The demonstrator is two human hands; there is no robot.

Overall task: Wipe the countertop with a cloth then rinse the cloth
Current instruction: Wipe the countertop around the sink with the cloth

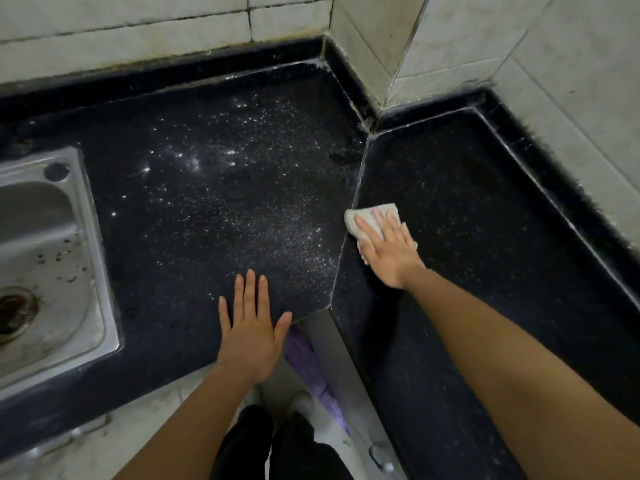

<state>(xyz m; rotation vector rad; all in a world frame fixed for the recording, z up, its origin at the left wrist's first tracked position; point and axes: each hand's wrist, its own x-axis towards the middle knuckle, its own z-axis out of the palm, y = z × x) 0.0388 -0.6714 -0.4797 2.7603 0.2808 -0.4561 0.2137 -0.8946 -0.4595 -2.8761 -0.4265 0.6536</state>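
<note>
A black speckled countertop (214,202) runs round a corner, with a seam between its two slabs. A small pale folded cloth (367,216) lies on the right slab just beside that seam. My right hand (389,249) presses flat on the cloth with straight fingers, covering its near half. My left hand (251,329) rests flat on the left slab near the front edge, fingers spread, holding nothing. White specks and wet glints dot the left slab's middle.
A steel sink (52,258) with a stained basin and a drain sits at the far left. Tiled walls (450,46) and a black upstand close off the back and right. Below the front edge are my legs, a purple item (308,358) and the floor.
</note>
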